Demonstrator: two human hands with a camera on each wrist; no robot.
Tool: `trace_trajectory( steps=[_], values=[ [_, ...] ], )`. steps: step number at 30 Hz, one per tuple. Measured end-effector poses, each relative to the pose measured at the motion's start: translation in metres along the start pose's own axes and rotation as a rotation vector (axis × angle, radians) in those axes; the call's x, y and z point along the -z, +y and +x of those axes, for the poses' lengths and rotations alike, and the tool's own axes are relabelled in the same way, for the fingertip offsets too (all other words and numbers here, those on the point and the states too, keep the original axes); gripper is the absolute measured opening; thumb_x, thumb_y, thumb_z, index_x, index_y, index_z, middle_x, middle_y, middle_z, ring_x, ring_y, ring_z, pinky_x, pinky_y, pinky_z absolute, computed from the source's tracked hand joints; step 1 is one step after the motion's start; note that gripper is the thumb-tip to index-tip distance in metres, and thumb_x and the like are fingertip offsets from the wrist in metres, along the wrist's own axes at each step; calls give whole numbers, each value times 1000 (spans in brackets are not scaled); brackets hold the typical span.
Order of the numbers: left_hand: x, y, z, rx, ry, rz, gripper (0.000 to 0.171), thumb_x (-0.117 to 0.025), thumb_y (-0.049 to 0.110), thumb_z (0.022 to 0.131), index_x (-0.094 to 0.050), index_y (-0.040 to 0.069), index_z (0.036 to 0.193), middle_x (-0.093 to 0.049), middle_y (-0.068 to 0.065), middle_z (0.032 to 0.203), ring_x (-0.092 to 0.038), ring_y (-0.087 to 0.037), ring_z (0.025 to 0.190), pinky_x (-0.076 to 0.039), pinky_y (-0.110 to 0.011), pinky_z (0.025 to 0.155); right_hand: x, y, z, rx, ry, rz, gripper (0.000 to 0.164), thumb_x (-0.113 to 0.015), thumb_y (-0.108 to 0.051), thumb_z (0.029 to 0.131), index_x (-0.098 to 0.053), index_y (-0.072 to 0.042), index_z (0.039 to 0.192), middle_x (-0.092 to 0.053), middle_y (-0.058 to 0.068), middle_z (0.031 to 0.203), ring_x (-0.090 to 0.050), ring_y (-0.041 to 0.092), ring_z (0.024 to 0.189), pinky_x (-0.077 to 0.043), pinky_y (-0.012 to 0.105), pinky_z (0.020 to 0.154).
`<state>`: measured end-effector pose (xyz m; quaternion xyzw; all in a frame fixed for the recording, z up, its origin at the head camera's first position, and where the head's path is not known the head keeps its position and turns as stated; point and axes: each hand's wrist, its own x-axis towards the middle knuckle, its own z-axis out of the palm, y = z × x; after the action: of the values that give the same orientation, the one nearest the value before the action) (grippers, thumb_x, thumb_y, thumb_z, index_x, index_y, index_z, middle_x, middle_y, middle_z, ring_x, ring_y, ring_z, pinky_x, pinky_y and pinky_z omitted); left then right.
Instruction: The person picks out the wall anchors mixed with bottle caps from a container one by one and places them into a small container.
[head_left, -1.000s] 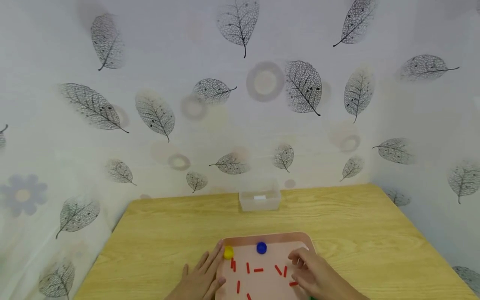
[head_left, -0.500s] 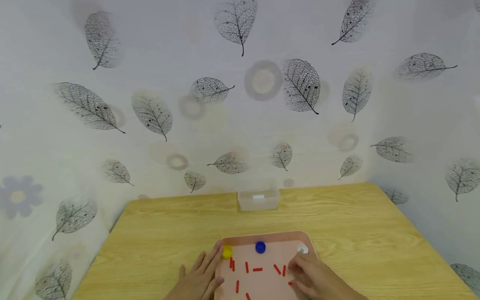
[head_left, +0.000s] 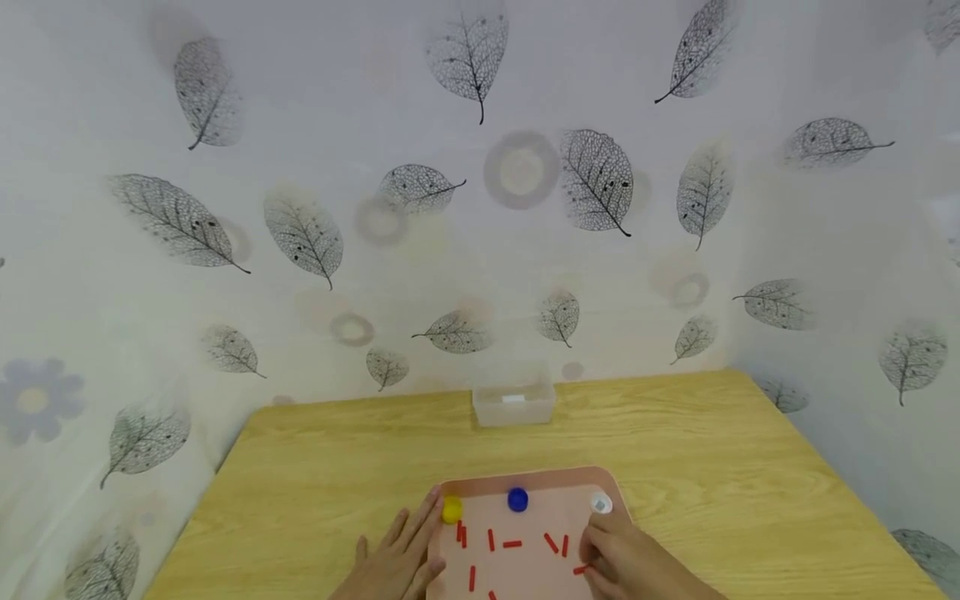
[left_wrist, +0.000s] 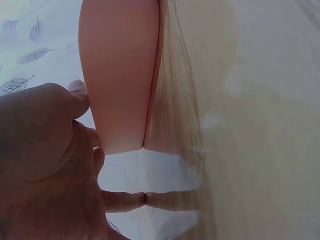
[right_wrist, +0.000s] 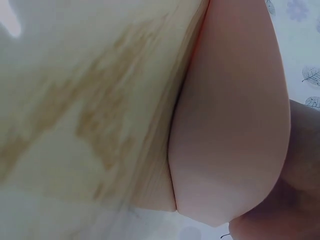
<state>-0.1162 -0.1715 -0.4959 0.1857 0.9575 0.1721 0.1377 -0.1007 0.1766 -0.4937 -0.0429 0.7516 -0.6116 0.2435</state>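
Observation:
A pink tray (head_left: 540, 477) on the wooden table holds several short red sticks (head_left: 512, 544). Along its far side are a yellow round cap (head_left: 452, 510), a blue round cap (head_left: 517, 500) and a white round piece (head_left: 601, 503) with a grey centre. My left hand (head_left: 393, 558) rests against the tray's left rim, fingers fairly straight. Over the tray's right part, my right hand (head_left: 630, 562) has curled fingers and pinches a red stick (head_left: 580, 571) at thumb and fingertips. Both wrist views show mostly the tray's outer wall (left_wrist: 120, 75), which hides the contents.
Behind the tray, a translucent plastic box (head_left: 513, 408) with a white label stands against the leaf-patterned wall (head_left: 465, 250). The wooden tabletop (head_left: 360, 450) extends to both sides of the tray.
My right hand's fingers have closed in around a red stick, and the white piece, mostly hidden before, now shows. My left hand keeps its place. The head view has shifted slightly.

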Motion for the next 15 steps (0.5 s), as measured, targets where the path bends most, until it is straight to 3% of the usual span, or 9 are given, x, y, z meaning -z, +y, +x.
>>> trace_trajectory(
  steps=[2,4,8,15],
  values=[
    [-1,0,0,12,-6,17,68,-17,67,94,-1,36,152,2,16,158,-19,-35,140,-5,-82,88,1,1,1,13,6,-41,39,-43,-35,101,-58,0,91,-54,0,70,-46,9,56,-37,19,45],
    [0,1,-1,25,-11,23,68,-16,68,93,0,37,152,1,15,158,-18,-35,141,-4,-82,89,1,1,2,-48,14,90,49,-37,-41,102,-58,3,91,-53,1,63,-44,11,51,-35,20,43],
    [2,3,-3,39,-17,20,69,-16,69,92,-3,37,152,-2,15,158,-18,-36,141,-3,-81,89,0,2,3,-46,2,160,50,-36,-39,102,-56,6,92,-48,-1,56,-40,10,45,-32,20,41],
    [3,0,2,-11,-10,76,72,-15,70,92,-6,33,153,0,14,158,-22,-33,140,-7,-83,87,1,2,6,-44,-9,201,52,-37,-43,102,-55,6,102,-51,0,59,-43,10,48,-35,20,43]
  ],
)
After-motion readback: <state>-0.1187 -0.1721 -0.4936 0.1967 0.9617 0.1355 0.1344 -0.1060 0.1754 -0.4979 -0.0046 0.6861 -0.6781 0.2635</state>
